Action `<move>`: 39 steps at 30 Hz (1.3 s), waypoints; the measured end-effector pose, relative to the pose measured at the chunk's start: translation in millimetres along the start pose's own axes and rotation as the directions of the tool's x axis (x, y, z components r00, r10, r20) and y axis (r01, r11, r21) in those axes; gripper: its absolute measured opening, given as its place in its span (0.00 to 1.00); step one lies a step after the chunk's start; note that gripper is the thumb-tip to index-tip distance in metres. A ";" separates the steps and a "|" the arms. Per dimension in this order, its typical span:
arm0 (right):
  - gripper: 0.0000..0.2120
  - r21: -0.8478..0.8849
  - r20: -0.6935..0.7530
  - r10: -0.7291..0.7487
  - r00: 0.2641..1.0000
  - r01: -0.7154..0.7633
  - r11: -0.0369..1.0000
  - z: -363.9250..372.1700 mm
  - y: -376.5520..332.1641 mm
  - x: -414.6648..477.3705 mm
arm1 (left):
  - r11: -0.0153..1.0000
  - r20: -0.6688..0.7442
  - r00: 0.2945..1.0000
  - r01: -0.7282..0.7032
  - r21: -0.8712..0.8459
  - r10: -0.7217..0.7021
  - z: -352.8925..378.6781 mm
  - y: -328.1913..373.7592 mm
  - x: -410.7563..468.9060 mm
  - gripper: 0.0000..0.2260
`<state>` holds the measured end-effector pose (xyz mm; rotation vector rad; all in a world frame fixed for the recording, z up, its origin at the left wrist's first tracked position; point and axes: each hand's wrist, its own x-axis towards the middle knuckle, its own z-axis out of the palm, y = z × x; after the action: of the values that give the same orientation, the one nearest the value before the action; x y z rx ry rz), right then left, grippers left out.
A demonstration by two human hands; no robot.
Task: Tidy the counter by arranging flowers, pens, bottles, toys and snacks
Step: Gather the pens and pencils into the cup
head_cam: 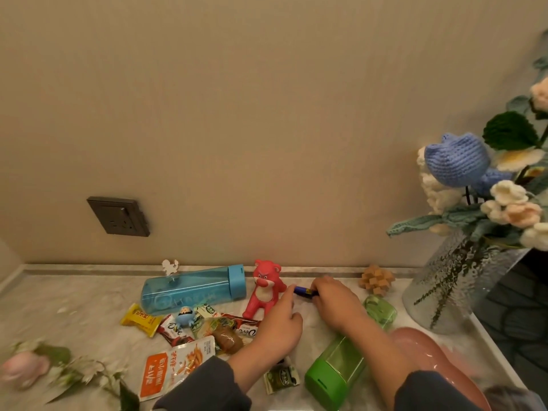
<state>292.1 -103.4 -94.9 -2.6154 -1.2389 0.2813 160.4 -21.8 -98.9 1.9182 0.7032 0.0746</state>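
My right hand (335,301) grips a blue pen (302,290) at its right end, low over the counter. My left hand (277,324) reaches toward the pen's left tip beside the red bear toy (265,287); whether it touches the pen I cannot tell. A blue bottle (192,289) lies on its side at the back. A green bottle (350,360) lies under my right forearm. Snack packets (178,366) are scattered in front, with a small blue figure (186,315) among them. Crocheted flowers (480,179) stand in a glass vase (444,286) at right.
A loose pink flower with stems (26,369) lies at the front left. A wooden puzzle ball (376,279) sits by the wall. A pink dish (430,360) is at the front right. A wall socket (118,216) is on the wall at left.
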 end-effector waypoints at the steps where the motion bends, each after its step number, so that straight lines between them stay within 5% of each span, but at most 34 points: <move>1: 0.07 0.073 -0.034 0.011 0.999 -0.008 0.997 -1.4 -0.6 -1.1 | 1.000 -0.007 1.000 -0.003 -0.010 0.003 -1.1 1.4 -1.7 0.28; 7: 0.02 0.566 -0.366 0.101 0.925 0.135 0.814 -26.2 -33.2 -15.8 | 0.973 -0.135 0.983 -0.146 -0.180 0.123 -21.3 25.7 -14.7 0.19; 14: 0.09 0.927 -0.119 0.085 0.989 0.080 0.367 -48.4 -127.2 -38.6 | 0.859 -0.398 0.906 -0.316 -0.403 0.147 -72.0 60.1 -46.9 0.07; 22: 0.14 0.931 0.022 -0.087 0.996 0.011 0.365 -59.8 -213.8 -60.0 | 0.874 -0.532 0.834 -0.361 -0.325 0.147 -151.5 31.1 -97.0 0.09; 30: 0.12 0.908 -0.136 -0.331 0.934 0.251 0.336 -47.6 -342.0 -63.9 | 0.879 -0.745 0.659 -0.410 -0.244 0.101 -259.8 -4.8 -174.3 0.07; 39: 0.09 0.830 -0.333 -0.451 0.828 0.484 0.276 -38.6 -492.6 -71.4 | 0.953 -0.900 0.382 -0.286 0.104 0.212 -384.9 -53.9 -267.9 0.09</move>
<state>-103.3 138.9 89.9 -1.2290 -1.2693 0.5823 -221.4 173.3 98.5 1.7909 1.0674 1.4418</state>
